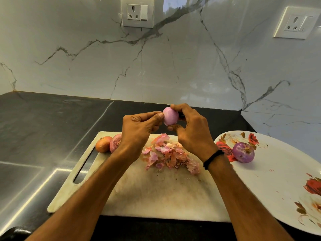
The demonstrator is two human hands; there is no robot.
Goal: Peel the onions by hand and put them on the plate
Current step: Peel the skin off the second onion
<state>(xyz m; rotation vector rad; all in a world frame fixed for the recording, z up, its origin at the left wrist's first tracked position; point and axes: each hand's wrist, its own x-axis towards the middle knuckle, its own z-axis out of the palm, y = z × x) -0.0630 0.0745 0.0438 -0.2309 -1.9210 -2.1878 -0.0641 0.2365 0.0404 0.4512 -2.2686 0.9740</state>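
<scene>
Now in hand: pale, near-bare onion (170, 118), raised over the cutting board (156, 192) so scraps drop onto the skins (171, 153).
Right grip (191, 131): curled round it, steadying.
Left grip (139, 131): pinching its left side, perhaps a last shred; too small to tell.
Plate (278, 180): right, one peeled onion (243, 152) resting on it.
Board's far left: two unpeeled onions (103, 144).

Raised together, left hand (138, 129) and right hand (192, 131) curl their fingers (176, 107) round the onion (170, 117).
</scene>
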